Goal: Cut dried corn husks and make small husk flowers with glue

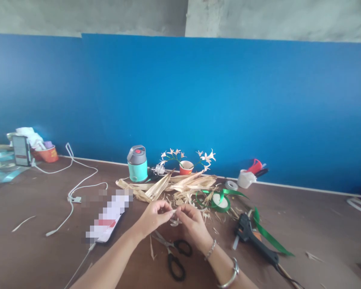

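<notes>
My left hand (pixel 160 216) and my right hand (pixel 190 221) meet over the middle of the table, fingertips pinched together on a small pale strip (pixel 173 211) that looks like corn husk. The fingers hide most of it. Beneath my hands lies a pair of scissors (pixel 170 245) with black handles toward me. Just beyond sit dried corn husks (pixel 192 182) and scattered husk scraps. A spool of green ribbon (pixel 221 202) lies among the scraps, right of my hands. Farther right rests a black glue gun (pixel 249 233), its cord running toward me.
Behind the husks stand a teal lidded container (pixel 137 166) and an orange cup (pixel 186 167) with pale flowers. A phone (pixel 111 218) on a cable lies left. Tape (pixel 231 185) and a white cup (pixel 246 179) are back right. A blue panel (pixel 216 100) bounds the table's back.
</notes>
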Demonstrator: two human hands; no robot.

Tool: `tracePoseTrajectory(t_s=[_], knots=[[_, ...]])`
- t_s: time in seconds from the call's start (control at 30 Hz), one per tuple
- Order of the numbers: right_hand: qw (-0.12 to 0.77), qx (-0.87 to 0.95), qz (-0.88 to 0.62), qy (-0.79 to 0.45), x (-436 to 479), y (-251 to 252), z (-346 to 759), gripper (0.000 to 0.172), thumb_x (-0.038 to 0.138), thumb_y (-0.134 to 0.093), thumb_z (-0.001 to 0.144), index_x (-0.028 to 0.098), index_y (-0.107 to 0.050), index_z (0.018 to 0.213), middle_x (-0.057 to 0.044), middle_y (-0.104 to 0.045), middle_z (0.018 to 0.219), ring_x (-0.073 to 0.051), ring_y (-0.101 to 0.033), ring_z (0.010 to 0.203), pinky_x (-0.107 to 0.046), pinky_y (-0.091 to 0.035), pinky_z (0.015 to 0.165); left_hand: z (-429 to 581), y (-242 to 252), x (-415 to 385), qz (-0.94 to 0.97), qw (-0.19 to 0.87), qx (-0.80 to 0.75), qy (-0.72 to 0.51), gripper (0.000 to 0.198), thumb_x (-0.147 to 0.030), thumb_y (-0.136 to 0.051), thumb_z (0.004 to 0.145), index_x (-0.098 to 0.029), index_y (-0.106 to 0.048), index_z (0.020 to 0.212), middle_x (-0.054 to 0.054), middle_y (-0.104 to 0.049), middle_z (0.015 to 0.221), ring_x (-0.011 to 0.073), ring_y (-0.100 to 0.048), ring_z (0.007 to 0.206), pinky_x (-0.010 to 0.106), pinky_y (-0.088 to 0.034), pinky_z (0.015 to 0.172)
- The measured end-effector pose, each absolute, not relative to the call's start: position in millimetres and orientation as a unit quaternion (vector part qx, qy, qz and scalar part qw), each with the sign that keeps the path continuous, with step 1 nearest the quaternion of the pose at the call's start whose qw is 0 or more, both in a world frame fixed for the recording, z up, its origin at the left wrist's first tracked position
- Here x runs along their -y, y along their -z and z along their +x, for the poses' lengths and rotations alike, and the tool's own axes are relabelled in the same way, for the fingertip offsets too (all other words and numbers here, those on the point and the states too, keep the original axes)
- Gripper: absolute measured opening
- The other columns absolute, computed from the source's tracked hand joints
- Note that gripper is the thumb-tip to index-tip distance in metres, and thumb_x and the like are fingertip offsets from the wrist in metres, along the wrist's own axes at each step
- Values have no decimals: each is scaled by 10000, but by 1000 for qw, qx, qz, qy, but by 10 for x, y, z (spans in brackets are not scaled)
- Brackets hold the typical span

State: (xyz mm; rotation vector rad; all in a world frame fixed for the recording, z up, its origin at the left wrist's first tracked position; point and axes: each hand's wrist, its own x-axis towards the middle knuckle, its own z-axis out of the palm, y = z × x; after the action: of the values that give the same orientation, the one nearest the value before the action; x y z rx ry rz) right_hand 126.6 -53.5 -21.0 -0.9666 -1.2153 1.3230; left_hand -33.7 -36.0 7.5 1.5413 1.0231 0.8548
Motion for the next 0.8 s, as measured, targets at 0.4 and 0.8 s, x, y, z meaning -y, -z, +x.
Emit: tracePoseTrajectory(t_s=[0.4, 0.8], knots=[[516, 392, -327, -688, 571, 154, 1260, 203, 307, -713, 668, 148, -591, 636, 2, -572, 591, -98, -496, 564, -214, -381, 565, -347, -82, 377, 633, 574, -373, -362, 140, -280, -601, 735, -143, -582, 711, 14, -631, 688, 145, -557, 683, 249, -403, 661], [449, 646, -501, -362, 519, 162, 1277, 120, 225, -543, 716, 169, -552, 611, 18, -531, 569, -106, -432, 526, -217, -344, 504, -312, -32, 388, 781, 297, -440, -329, 95, -171, -521, 709, -177, -568, 627, -5, -588, 652, 143, -538, 664, 233, -395, 624]])
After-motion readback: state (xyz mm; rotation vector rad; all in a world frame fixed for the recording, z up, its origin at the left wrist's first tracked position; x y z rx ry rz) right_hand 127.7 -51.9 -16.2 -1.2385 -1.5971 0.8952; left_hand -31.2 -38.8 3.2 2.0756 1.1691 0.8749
